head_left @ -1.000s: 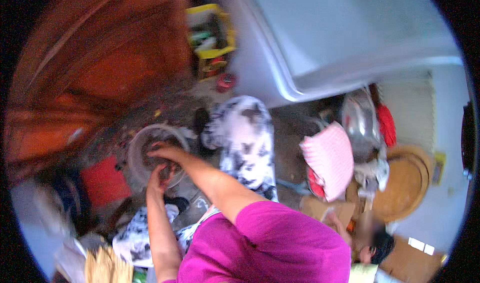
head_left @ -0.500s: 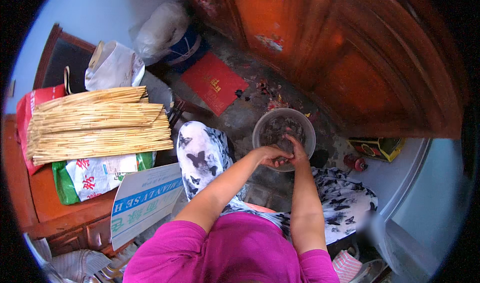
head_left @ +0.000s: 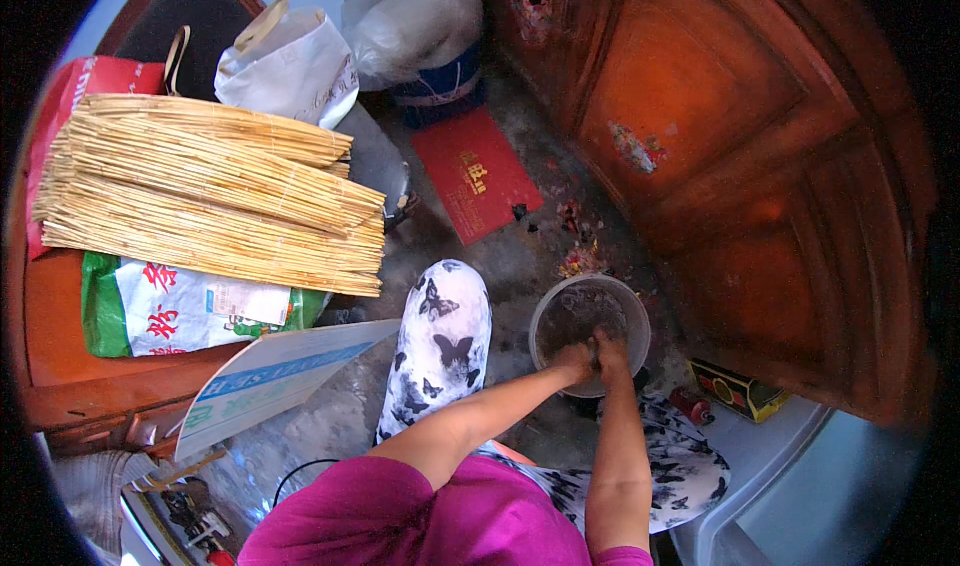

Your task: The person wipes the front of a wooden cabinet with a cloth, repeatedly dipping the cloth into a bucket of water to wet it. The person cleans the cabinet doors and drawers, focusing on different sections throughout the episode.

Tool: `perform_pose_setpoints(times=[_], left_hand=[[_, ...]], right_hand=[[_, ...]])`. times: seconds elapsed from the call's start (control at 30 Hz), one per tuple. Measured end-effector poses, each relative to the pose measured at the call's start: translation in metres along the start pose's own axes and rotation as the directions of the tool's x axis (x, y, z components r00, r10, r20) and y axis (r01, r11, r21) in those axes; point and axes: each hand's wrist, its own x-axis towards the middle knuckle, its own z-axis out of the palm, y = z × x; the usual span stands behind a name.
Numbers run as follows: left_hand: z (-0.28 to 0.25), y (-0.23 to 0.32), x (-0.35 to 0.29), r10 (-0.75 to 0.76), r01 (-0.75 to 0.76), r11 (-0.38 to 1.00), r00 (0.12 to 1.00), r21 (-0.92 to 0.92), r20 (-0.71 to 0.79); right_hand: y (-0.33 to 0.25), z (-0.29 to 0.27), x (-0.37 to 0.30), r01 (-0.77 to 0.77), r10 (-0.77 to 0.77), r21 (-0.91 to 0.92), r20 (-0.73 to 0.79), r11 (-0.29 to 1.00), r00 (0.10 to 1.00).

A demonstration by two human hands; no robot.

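Note:
A round pale grey bucket (head_left: 641,331) stands on the floor between my knees, its inside dark and murky. My left hand (head_left: 575,360) reaches in over its near rim. Beside it, touching or nearly so, my right hand (head_left: 609,351) points down into the same bucket. The backs of both hands face up, and their fingers are mostly hidden and blurred against the dark inside. No held object can be made out.
On the left, bundled straw-coloured stalks (head_left: 215,196) lie over bags on a wooden cabinet. A white board (head_left: 270,376) leans below them. A red sheet (head_left: 475,176) and scraps lie on the floor. A wooden door (head_left: 740,156) and a small box (head_left: 738,390) stand at right.
My view has shifted, so the scene sits lower in the picture. Both hands have gone from clasping each other above the bucket to pointing down inside its rim.

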Motion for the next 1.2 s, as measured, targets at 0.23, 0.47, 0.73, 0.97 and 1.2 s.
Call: perform_pose_setpoints(times=[0.23,0.47,0.73,0.97,1.2], left_hand=[[-0.02,0.001,-0.017,0.177,-0.192,0.977,0.973,-0.093,-0.145],[-0.051,0.001,-0.027,0.153,0.396,0.518,0.83,-0.758,0.537],[-0.061,0.0,-0.027,0.315,0.63,0.351,0.617,-0.692,0.721],[-0.032,-0.004,-0.009,0.273,0.608,0.512,0.555,-0.607,0.786],[-0.027,0.004,-0.02,0.099,0.384,0.668,0.802,-0.637,0.588]], right_hand=[[-0.07,0.038,-0.066,-0.035,0.04,0.038,-0.15,0.999,0.988],[-0.08,0.007,-0.084,-0.124,-0.038,0.496,0.303,0.859,0.952],[-0.09,0.017,-0.108,0.0,-0.227,0.564,0.332,0.826,0.916],[-0.098,0.012,-0.103,0.074,-0.111,0.21,0.169,0.975,0.979],[-0.09,0.012,-0.087,0.01,-0.021,0.089,0.121,0.996,0.992]])
